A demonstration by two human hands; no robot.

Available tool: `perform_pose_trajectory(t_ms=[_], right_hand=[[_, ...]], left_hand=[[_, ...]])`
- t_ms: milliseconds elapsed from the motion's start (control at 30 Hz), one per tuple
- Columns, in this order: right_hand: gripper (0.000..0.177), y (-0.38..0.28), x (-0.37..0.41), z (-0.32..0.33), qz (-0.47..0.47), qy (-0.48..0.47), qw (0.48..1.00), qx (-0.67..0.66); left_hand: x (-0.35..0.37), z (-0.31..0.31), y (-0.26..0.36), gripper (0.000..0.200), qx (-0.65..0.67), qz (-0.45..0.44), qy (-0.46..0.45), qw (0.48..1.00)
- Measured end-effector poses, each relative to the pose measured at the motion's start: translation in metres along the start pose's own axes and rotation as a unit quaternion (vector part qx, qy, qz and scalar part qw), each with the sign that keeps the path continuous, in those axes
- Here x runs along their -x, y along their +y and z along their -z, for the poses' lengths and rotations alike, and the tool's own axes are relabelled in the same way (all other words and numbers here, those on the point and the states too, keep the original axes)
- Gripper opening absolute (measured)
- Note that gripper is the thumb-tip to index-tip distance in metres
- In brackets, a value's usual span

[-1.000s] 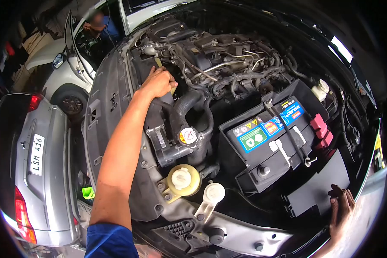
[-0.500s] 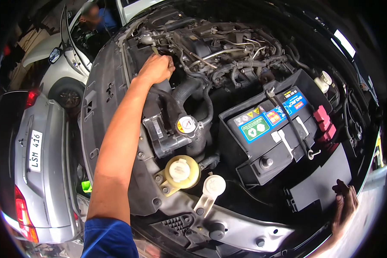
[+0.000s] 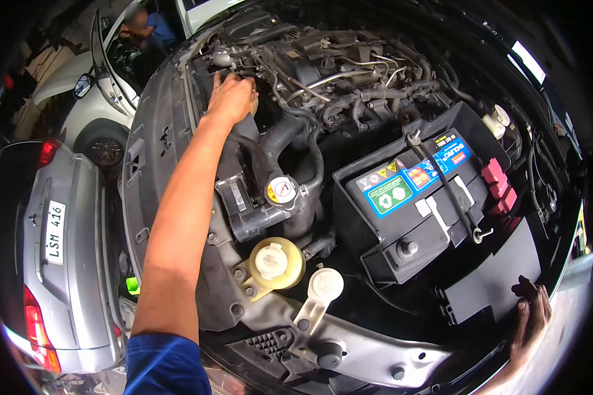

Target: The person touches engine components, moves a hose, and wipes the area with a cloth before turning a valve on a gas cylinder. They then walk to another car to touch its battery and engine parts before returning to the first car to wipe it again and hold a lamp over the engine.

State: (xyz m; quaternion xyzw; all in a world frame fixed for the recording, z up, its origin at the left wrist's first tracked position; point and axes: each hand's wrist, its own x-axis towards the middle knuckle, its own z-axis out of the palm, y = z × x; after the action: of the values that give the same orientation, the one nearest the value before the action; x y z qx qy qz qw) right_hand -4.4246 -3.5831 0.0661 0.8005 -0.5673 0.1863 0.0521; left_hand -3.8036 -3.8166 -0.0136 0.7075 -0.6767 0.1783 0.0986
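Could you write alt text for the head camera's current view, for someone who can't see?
A person's left hand reaches down beside an exposed car engine, while the right hand is at the edge of a dark panel. A blue-labelled battery sits in a black tray; a silver car and a white car stand at left.

Silver car (image 3: 82,276) (red taillights (image 3: 37,322))

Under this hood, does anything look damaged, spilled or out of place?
One thing: the post at the near corner of the battery looks bare, with no cable visible on it. That seems odd, since a cable would normally be clamped there. No spill or obvious breakage stands out.
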Motion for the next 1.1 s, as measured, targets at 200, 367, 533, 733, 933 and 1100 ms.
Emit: perform_pose_trajectory(t_ms=[200, 367, 533, 733, 933, 1100], right_hand=[[0.04, -0.006, -0.002, 0.001, 0.0, 0.001, 0.999, -0.036], [0.041, -0.015, -0.006, 0.002, -0.009, 0.003, 0.997, -0.074], [0.038, -0.015, -0.008, 0.001, 0.006, 0.006, 0.995, -0.102], [0.029, -0.01, -0.01, 0.003, 0.001, -0.003, 0.995, -0.099], [0.021, -0.02, -0.014, 0.005, -0.038, 0.011, 0.997, -0.06], [0.017, -0.02, -0.019, 0.002, -0.063, 0.052, 0.993, -0.081]], left_hand=[[0.003, 0.01, 0.002, 0.026, 0.047, -0.068, -0.125, 0.989], [0.008, 0.024, 0.015, 0.021, 0.112, -0.067, -0.244, 0.961], [0.009, 0.021, 0.013, 0.015, 0.126, -0.06, -0.196, 0.971], [0.008, 0.015, 0.009, 0.022, 0.03, -0.014, -0.038, 0.999], [0.009, 0.011, 0.009, 0.026, 0.033, -0.021, -0.074, 0.997], [0.008, 0.021, 0.011, 0.026, 0.095, -0.073, -0.21, 0.97]])
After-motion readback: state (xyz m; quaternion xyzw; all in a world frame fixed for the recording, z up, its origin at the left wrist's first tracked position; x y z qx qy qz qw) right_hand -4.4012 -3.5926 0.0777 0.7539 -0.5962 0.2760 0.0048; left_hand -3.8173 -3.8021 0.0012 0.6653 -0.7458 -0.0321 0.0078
